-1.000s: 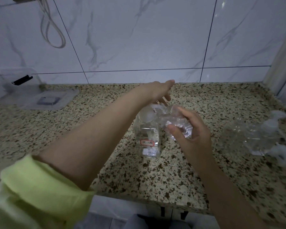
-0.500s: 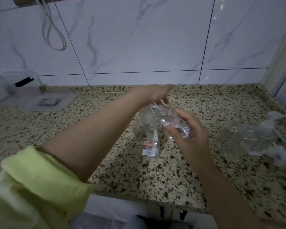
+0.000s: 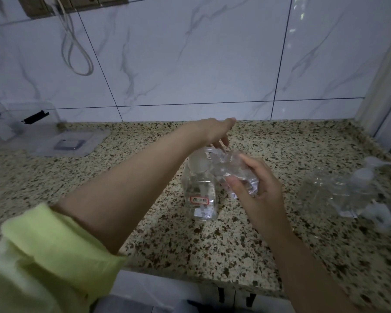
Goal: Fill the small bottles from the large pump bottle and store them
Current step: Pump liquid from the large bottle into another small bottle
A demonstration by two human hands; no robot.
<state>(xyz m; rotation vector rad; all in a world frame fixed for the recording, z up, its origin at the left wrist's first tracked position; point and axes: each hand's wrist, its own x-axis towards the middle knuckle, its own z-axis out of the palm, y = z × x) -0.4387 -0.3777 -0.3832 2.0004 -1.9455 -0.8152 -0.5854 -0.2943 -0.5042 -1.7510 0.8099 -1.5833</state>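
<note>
Mid-frame, my left hand (image 3: 215,132) still presses flat-fingered on the pump bottle (image 3: 200,190), while my right hand (image 3: 255,188) keeps gripping a small bottle (image 3: 233,170) tilted at its spout. Little has shifted, so filling continues. Other small bottles (image 3: 348,190) wait at right.

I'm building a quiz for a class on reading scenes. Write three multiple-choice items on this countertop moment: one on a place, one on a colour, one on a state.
1. Where does the large clear pump bottle with the red-framed label stand?
A on the speckled stone countertop
B on the floor
C on a shelf

2. What colour is the pushed-up sleeve?
A red
B light yellow-green
C black

3. What is the right hand doing?
A hanging idle
B lying flat on the counter
C holding a small clear plastic bottle

Answers:
1 A, its base sits on the stone.
2 B, the fabric is pale lime.
3 C, fingers curl round the bottle.
</note>
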